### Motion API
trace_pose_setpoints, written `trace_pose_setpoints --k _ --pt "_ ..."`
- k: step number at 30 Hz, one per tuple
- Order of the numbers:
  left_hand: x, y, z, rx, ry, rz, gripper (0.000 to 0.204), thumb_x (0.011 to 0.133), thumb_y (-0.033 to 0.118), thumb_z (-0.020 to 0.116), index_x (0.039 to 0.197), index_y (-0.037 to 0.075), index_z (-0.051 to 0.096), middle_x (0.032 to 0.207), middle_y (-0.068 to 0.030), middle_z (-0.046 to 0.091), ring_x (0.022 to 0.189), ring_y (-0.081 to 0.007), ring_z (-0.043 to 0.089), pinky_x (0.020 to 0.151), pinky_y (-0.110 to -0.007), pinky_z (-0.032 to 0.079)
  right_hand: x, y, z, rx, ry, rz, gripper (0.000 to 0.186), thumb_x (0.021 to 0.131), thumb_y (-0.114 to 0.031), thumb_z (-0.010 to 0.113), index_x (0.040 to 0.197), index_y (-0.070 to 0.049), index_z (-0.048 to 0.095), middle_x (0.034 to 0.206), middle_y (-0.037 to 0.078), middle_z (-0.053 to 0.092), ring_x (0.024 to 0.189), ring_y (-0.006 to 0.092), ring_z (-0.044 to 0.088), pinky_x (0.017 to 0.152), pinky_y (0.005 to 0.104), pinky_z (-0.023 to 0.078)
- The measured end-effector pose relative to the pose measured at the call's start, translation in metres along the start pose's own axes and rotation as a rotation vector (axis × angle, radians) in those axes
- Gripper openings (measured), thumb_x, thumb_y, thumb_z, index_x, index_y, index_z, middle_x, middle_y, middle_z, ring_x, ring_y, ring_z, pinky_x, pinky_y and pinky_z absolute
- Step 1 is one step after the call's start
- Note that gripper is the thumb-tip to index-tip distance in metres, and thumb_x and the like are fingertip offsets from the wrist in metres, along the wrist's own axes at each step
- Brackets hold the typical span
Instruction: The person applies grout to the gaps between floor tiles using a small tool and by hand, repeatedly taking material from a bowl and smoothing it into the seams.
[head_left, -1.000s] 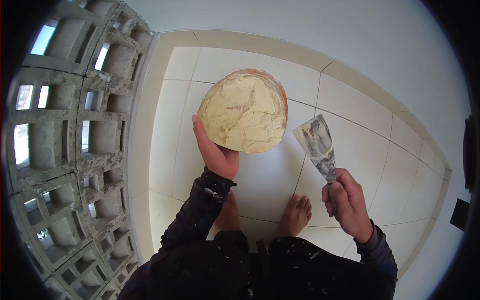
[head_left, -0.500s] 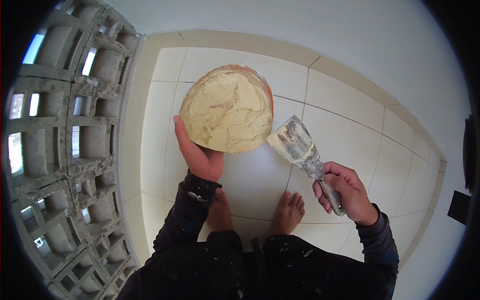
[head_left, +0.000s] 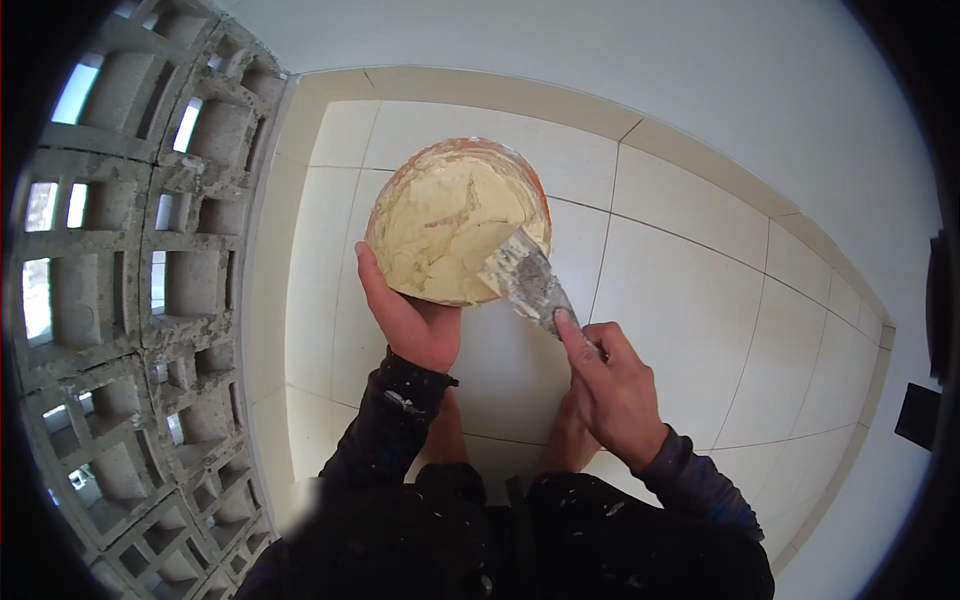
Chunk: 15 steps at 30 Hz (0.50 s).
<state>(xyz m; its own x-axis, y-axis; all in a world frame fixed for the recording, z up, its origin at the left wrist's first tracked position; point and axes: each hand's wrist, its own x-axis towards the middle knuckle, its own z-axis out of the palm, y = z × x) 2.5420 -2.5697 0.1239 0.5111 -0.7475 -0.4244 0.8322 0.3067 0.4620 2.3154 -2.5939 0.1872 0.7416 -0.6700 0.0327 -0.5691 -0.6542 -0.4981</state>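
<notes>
Beside the bowl (head_left: 533,180), the right hand (head_left: 615,395) clamped a scraper (head_left: 535,287) over paste (head_left: 430,245) — likely working it, next needing steadiness from the left hand (head_left: 420,330), fingers hidden beneath.

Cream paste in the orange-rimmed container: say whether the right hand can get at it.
Probably yes: the right hand grips a putty knife that overlaps the cream paste in view, nothing visibly blocking.
</notes>
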Motion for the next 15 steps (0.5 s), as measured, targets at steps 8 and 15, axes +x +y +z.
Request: trace_pose_setpoints --k 8,15 --pt "0.017 0.016 -0.004 0.004 -0.002 0.045 0.068 0.101 0.061 0.039 0.152 0.017 0.039 0.152 -0.0063 0.044 0.138 -0.0285 0.045 0.111 -0.048 0.039 -0.052 0.007 0.026 -0.109 -0.103 0.037 0.061 0.086 -0.001 0.062 0.145 -0.011 0.053 0.104 0.012 0.058 0.083 0.0271 0.062 0.065 0.0364 0.055" --pt "0.014 0.027 0.009 0.007 -0.014 0.105 0.068 0.101 0.061 0.040 0.153 0.018 0.038 0.151 -0.0046 0.045 0.138 -0.0272 0.046 0.111 -0.049 0.040 -0.048 0.031 -0.017 1.399 -0.002 0.608 0.046 0.103 -0.014 0.038 0.146 0.002 0.037 0.089 0.013 0.061 0.059 0.0173 0.054 0.057 0.0277 0.048"
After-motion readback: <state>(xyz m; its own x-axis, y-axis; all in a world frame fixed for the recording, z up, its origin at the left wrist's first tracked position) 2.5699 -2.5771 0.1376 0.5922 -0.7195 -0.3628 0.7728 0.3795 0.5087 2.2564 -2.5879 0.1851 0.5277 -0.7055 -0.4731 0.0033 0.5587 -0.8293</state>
